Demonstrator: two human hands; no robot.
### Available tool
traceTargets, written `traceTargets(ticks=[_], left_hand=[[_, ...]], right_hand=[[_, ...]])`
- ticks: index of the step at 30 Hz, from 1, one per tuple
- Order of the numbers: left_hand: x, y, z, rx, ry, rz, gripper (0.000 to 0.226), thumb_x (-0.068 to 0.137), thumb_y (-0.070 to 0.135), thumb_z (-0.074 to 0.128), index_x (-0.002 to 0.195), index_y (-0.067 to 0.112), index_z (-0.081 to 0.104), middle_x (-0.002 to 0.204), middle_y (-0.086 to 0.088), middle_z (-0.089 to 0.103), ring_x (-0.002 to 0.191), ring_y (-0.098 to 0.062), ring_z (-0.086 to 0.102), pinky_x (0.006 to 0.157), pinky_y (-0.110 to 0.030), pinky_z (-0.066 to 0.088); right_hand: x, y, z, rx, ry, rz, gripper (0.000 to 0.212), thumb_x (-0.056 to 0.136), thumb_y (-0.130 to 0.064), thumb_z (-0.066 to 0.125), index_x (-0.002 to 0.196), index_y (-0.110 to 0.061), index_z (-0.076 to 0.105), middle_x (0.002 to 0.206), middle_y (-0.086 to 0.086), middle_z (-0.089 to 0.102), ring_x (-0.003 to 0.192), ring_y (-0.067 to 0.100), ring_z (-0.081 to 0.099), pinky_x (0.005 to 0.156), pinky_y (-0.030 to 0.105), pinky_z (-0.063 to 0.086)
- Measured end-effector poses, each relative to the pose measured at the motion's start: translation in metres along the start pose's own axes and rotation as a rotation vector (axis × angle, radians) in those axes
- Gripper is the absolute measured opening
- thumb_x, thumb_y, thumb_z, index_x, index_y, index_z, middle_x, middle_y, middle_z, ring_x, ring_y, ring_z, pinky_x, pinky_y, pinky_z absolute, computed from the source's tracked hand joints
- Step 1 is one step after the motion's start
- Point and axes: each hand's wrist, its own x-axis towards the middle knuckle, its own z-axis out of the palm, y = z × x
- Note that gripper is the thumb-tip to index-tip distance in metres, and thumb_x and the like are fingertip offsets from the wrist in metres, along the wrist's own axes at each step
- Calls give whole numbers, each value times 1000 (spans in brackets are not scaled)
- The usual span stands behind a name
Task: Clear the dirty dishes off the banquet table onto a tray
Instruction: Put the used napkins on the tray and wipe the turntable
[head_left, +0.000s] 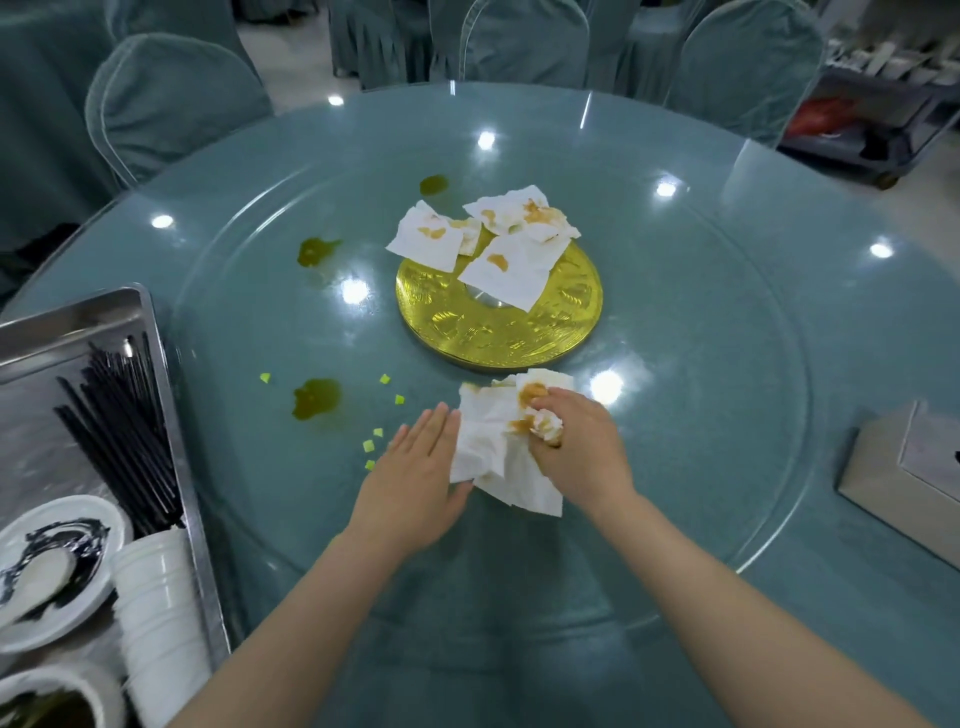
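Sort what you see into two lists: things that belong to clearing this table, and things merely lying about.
Job:
tray
chopsticks
cups
bowl
napkins
left hand
right hand

Lying about:
tissue box
chairs
cart

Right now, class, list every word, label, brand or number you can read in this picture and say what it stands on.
None can be read.
Gold disc at the table's centre: embossed patterns, no legible text.
Metal box at the right: no readable label.
Trolley in the far right background: too blurred.

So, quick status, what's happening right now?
Left hand flat on stained napkins; right hand gripping them. Tray loaded. Sauce spills remain.
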Motion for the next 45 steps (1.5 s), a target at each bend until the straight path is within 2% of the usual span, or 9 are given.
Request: traceTargets(ticks=[4,7,15,19,22,27,33,40,45], left_hand=[[0,-18,1,-26,9,-61,76,96,44,37,151,13,-6,160,-2,-6,147,-15,-6,117,-29,-4],[-1,-29,2,-62,32,-110,77,95,43,40,151,14,-5,160,-1,-5,147,-14,-4,116,-28,-5],[-18,-65,5,-112,33,-298,80,94,38,49,151,11,1,160,-3,0,147,-17,2,117,-32,1],[-25,-85,7,-185,10,-410,76,95,28,50,151,10,3,160,-5,0,147,-18,1,118,-34,2],[-26,-99,6,-163,-15,-474,71,95,17,47,151,7,4,160,-9,0,147,-22,2,119,-37,5],[-25,-97,11,-145,37,-453,73,95,27,49,151,9,6,160,-7,3,147,-22,4,118,-37,4],[-40,-104,15,-215,-96,-565,110,78,53,67,150,7,-3,159,-10,-6,147,-23,-1,119,-39,7],[-45,-100,15,-193,-161,-563,123,69,60,72,151,10,-5,159,-7,-10,147,-18,-2,118,-35,11],[-50,-90,17,-144,-181,-599,123,68,67,67,151,12,-7,160,-3,-10,147,-16,-2,116,-35,16]], right_hand=[[13,-3,25,-70,-287,89,86,78,-60,62,146,-47,11,160,4,-3,145,34,-2,116,45,11],[20,6,40,-212,-336,108,95,72,-74,56,145,-51,-1,158,3,-19,143,37,-18,115,54,2],[26,38,32,-124,-134,73,43,89,-27,58,132,-20,51,151,3,34,145,26,14,117,37,17],[30,42,21,-165,-24,114,37,83,-13,59,119,-15,62,123,7,59,117,25,49,93,28,36],[37,39,13,-84,2,212,35,79,-16,60,113,-20,64,114,5,61,103,25,56,80,30,44],[48,10,24,-35,-111,25,37,78,-20,59,115,-23,63,113,3,61,103,23,55,75,22,33],[69,-35,51,202,-188,-26,41,83,-16,54,120,-30,64,128,-1,57,113,19,53,85,18,34],[75,-42,66,-67,-460,-241,37,93,-14,45,120,-28,65,150,-1,39,143,25,21,107,32,26],[70,-24,43,-58,-549,-206,36,97,-22,41,120,-37,64,145,8,46,126,28,46,96,32,35]])
